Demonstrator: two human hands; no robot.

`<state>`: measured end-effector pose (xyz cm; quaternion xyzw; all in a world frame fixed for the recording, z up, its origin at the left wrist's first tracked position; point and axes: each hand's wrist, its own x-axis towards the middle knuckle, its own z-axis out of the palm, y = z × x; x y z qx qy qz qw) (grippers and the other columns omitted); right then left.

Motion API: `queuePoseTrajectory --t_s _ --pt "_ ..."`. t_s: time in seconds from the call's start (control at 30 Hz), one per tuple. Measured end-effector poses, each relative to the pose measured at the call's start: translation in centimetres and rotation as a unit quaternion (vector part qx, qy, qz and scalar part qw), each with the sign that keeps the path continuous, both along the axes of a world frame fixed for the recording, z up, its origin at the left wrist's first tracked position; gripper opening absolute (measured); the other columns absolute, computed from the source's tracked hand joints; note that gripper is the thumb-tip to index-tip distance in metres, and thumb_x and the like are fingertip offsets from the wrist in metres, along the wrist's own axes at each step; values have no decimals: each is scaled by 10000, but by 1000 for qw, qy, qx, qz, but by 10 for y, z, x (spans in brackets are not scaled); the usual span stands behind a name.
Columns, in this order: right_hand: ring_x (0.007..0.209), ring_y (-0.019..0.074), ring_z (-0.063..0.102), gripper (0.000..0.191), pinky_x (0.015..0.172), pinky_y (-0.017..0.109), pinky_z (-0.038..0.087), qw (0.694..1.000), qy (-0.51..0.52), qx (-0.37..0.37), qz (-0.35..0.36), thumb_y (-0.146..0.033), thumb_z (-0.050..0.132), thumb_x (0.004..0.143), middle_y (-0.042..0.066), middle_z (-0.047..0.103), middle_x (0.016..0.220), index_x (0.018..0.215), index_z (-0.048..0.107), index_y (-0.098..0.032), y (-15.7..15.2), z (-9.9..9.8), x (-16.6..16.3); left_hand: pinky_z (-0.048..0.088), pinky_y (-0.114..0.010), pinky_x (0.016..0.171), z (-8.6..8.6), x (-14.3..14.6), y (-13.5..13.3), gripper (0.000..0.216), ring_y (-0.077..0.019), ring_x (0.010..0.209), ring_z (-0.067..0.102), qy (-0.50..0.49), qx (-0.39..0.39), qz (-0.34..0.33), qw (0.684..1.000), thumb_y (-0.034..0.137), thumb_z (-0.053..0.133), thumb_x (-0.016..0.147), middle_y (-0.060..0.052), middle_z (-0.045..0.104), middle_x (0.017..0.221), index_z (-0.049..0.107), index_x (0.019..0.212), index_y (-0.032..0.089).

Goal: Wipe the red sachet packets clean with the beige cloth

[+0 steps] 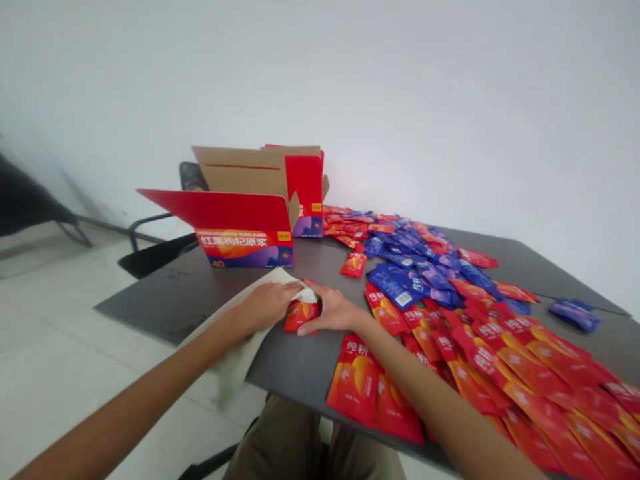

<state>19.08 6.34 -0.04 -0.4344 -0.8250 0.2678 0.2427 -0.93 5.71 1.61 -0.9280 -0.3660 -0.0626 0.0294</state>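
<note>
My left hand point(267, 303) presses a white cloth point(240, 340) against a red sachet point(301, 315) on the dark table point(190, 293). My right hand point(334, 311) grips the same sachet from the right, fingers curled round its edge. The cloth drapes over the table's near left edge. The sachet lies flat between the two hands, partly hidden by them.
An open red cardboard box point(245, 230) stands behind the hands, a second one point(305, 193) further back. Several red sachets point(505, 373) and blue sachets point(400, 273) cover the table's right half. Black chairs point(160, 253) stand at the left.
</note>
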Motion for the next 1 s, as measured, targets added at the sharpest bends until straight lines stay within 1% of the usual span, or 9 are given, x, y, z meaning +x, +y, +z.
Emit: queuePoseTrajectory --t_s 0.07,0.17,0.2,0.37,0.53,0.7,0.87,0.9,1.0 --pt "1275 309 493 1074 1087 431 343 1000 0 -2 6 -544 819 482 125 514 1392 1409 402 -195 0 0 0 464 -357 968 0 1 -2 478 -235 1111 619 5 -2 -20 1000 73 380 853 -159 582 1302 469 1322 97" --pt "1242 310 523 1111 1061 419 375 1000 -13 4 20 -519 834 461 144 534 1368 1414 389 -160 0 1 0 356 -322 1083 -3 2 -6 482 -205 1278 484 -5 -5 -98 995 82 413 845 -149 506 1389 467 1325 94" --pt "1239 311 526 1109 1062 420 373 1000 -13 7 19 -518 834 462 143 538 1364 1413 390 -161 0 1 0 356 -319 1082 -4 2 -5 483 -203 1270 492 -10 -5 -97 995 81 416 845 -145 513 1384 468 1325 102" --pt "1271 312 496 1066 1087 435 340 1000 -7 0 2 -562 806 497 136 513 1390 1408 402 -184 -1 2 0 481 -343 917 -2 1 2 450 -230 1035 653 -5 -2 2 1000 79 385 857 -146 631 1231 493 1292 124" --pt "1268 323 495 1152 1074 430 363 1000 -25 -10 9 -552 828 448 167 509 1385 1419 377 -128 -2 4 -1 365 -313 1070 -3 2 -8 485 -200 1267 494 -7 9 -104 994 68 412 836 -137 517 1381 471 1316 105" --pt "1255 302 512 1029 1090 423 341 1000 0 5 17 -568 802 506 121 536 1370 1387 432 -187 -1 3 0 491 -339 891 2 0 -1 448 -232 1006 665 14 6 12 1000 76 376 861 -148 631 1230 485 1293 121" --pt "1226 322 533 1123 1048 434 391 1000 -11 -2 18 -537 828 461 162 540 1356 1411 391 -127 -2 4 -1 377 -317 1054 -4 3 -9 457 -216 1249 511 -6 12 -98 995 94 424 852 -149 518 1376 471 1307 105" --pt "1226 320 534 1113 1051 433 387 1000 -9 0 16 -528 830 464 156 545 1353 1409 395 -133 -2 5 -1 382 -325 1050 -4 3 -8 459 -218 1238 522 -11 10 -96 995 95 423 855 -145 524 1372 467 1312 111" --pt "1235 300 531 1023 1078 425 354 1000 3 1 13 -518 817 508 118 551 1356 1392 426 -184 -2 5 0 480 -351 917 -2 3 0 444 -236 1046 647 -2 3 -12 1000 90 407 862 -152 604 1272 481 1299 123"
